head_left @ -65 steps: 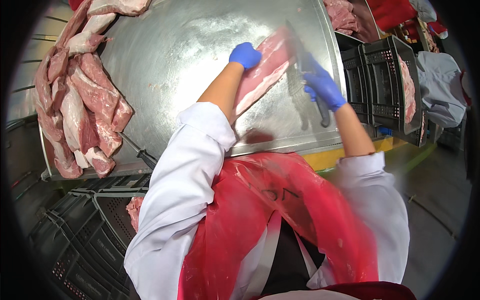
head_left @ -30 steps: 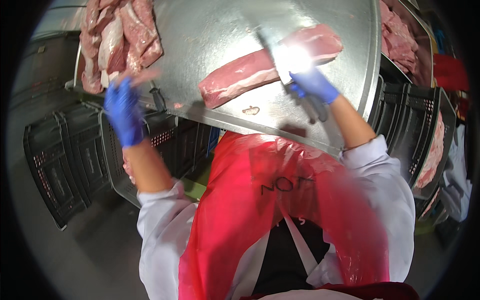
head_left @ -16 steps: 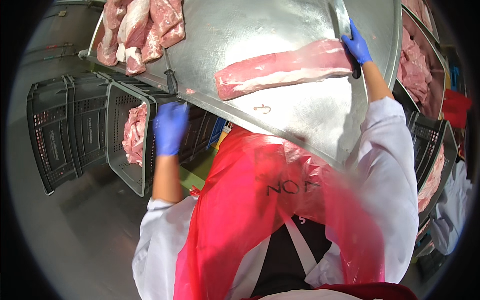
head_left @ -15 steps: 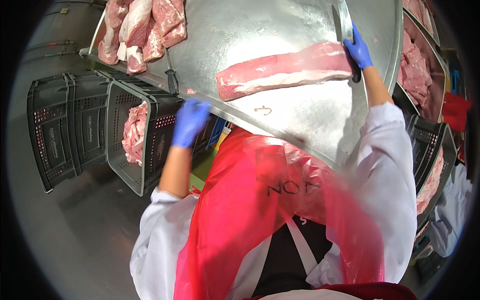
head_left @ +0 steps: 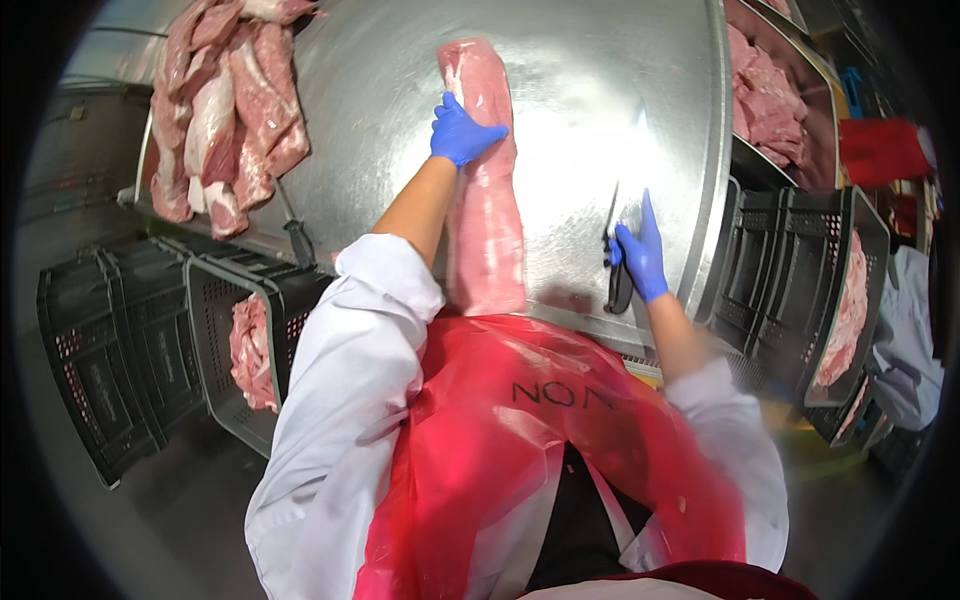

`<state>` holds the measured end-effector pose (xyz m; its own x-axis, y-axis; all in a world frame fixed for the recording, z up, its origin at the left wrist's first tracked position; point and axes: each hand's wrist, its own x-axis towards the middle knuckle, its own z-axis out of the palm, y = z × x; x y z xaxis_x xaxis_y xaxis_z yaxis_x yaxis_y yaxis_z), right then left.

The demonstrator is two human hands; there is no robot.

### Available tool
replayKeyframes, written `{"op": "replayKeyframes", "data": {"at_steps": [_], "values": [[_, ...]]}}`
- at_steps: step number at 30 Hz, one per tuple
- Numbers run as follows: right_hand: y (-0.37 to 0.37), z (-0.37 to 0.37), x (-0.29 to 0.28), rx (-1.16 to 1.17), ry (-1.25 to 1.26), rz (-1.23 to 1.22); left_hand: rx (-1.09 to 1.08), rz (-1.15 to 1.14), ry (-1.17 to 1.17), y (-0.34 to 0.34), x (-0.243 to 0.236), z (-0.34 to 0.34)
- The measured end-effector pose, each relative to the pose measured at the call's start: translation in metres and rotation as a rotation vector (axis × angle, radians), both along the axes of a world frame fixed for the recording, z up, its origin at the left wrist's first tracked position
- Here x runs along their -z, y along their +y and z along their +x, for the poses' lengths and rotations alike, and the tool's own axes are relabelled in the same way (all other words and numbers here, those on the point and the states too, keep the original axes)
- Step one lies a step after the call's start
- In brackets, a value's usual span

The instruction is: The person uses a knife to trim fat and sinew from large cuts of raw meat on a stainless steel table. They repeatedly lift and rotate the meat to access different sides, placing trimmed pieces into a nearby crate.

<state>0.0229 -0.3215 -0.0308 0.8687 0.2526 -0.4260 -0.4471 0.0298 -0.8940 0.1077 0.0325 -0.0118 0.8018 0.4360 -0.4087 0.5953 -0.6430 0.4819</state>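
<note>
A long, pale pink strip of meat (head_left: 487, 229) lies lengthwise on the steel worktop (head_left: 360, 120), its near end at my red apron. My blue-gloved left hand (head_left: 462, 135) grips its upper part, thumb across the top and fingers at the left edge. To the right of the meat, my blue-gloved right hand (head_left: 640, 258) holds a black-handled knife (head_left: 619, 292) with index finger stretched out; the blade points away from me and is partly lost in glare.
A meat pile (head_left: 215, 140) lies at the left with another knife (head_left: 298, 240) beside it. Black crates with trimmings stand lower left (head_left: 220, 400) and right (head_left: 770, 260). A metal container of meat (head_left: 765, 100) is upper right; red and white cloth shows at far right.
The meat strip has turned from crosswise to lengthwise. My left hand has moved from beside the crate onto it. My right hand and knife have come down toward me.
</note>
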Motion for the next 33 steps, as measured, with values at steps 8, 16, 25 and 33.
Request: {"op": "replayKeyframes", "data": {"at_steps": [8, 16, 25, 33], "values": [[0.081, 0.158, -0.008, -0.144, -0.144, -0.167, 0.284, 0.059, -0.102, -0.029, -0.016, -0.042], [0.149, 0.224, -0.011, -0.250, -0.116, -0.369, 0.519, 0.212, -0.020, -0.025, -0.028, -0.080], [0.143, 0.171, -0.051, -0.413, -0.081, -0.500, 0.740, 0.199, -0.098, -0.008, -0.025, -0.081], [0.023, 0.031, -0.160, -0.393, 0.245, -0.341, 0.728, -0.084, 0.073, 0.010, -0.021, -0.029]]}}
